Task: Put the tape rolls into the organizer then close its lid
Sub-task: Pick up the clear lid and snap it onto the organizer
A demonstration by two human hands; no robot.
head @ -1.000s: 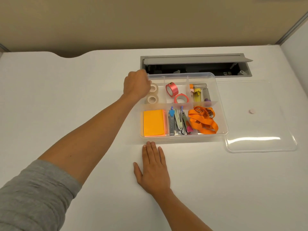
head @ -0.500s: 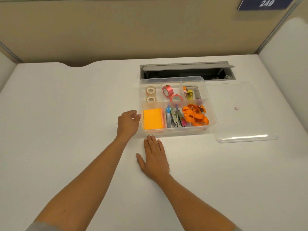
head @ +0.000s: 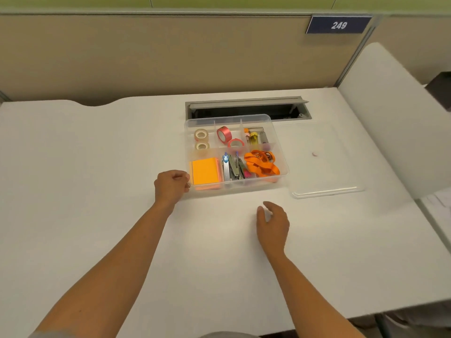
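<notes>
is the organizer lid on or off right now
Off. The clear lid lies flat on the table to the right of the organizer, whose compartments are uncovered.

A white desk (head: 97, 167) carries a grey cable hatch (head: 246, 109) at its back edge. Above the hatch, to the right, hangs a blue sign (head: 338, 25) reading 249.

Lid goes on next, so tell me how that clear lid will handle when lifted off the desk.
The clear lid looks thin and broad, so it is probably light and may flex if lifted by one corner. It lies flat on the desk, so getting fingers under its rim could be fiddly. Its glossy plastic may be slippery; the right hand is nearest.
</notes>
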